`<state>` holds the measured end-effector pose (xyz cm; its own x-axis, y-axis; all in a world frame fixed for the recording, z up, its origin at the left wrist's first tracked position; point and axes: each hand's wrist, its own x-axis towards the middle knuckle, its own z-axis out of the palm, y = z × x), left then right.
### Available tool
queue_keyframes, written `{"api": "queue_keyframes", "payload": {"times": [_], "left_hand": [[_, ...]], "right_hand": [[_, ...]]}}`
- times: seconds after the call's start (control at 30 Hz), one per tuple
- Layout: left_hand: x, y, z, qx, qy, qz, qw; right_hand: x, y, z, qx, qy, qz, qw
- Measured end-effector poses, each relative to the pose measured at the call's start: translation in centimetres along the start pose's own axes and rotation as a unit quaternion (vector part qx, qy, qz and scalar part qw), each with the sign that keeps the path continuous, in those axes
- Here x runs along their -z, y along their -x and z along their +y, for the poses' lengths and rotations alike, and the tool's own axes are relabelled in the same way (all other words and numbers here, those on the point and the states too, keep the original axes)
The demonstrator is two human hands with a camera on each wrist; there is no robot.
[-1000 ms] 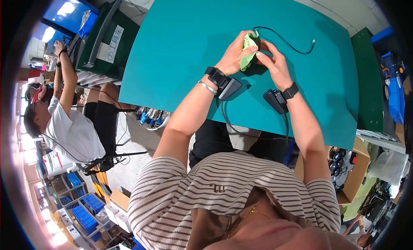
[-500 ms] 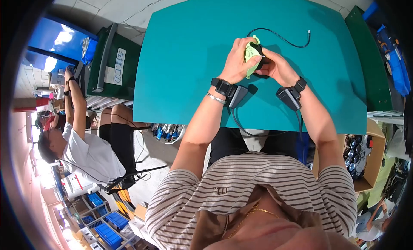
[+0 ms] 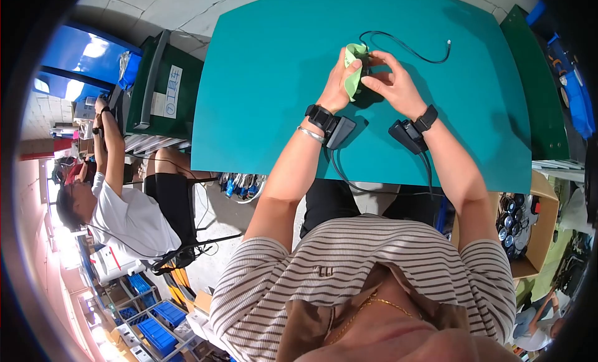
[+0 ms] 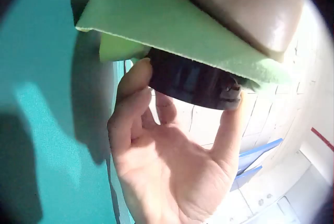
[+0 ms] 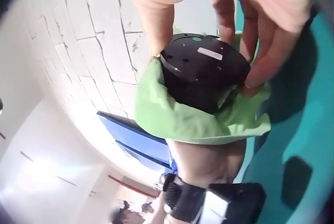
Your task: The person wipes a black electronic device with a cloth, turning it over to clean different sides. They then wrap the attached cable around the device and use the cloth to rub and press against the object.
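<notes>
Between left hand (image 3: 337, 91), clamped on light-green cloth (image 5: 175, 117), and rim-gripping right hand (image 3: 402, 90), a round black plastic device (image 5: 195, 73) has turned edge-on, seemingly steadied.

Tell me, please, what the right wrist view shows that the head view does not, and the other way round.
Only the right wrist view shows the small white label on the flat face of the black round part.

Only the head view shows the loose black cord, the striped shirt and the cardboard box.

Both show that part, the green cloth, the table, the right hand pinching the part, and the left hand, mostly hidden by the cloth in the wrist view.
</notes>
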<state>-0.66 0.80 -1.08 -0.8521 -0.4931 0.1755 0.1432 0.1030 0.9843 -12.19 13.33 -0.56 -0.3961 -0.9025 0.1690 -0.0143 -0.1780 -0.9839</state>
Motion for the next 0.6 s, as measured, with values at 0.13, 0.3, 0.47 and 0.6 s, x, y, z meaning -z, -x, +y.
{"api": "queue_keyframes", "payload": {"times": [0.13,0.3,0.47,0.6], "left_hand": [[-0.07,-0.24,-0.62,0.018,0.095,-0.013,0.995],[0.00,-0.29,-0.67,0.039,0.109,-0.020,0.993],[-0.17,-0.13,-0.14,0.033,0.122,-0.015,0.992],[-0.03,-0.05,-0.22,0.021,0.052,0.016,0.998]], "right_hand": [[-0.02,0.14,-0.60,0.104,0.162,0.011,0.981],[0.04,0.27,-0.42,0.143,0.212,0.016,0.967],[-0.04,0.48,-0.44,0.082,0.146,0.016,0.986],[0.30,0.23,0.31,0.049,0.085,0.013,0.995]]}}
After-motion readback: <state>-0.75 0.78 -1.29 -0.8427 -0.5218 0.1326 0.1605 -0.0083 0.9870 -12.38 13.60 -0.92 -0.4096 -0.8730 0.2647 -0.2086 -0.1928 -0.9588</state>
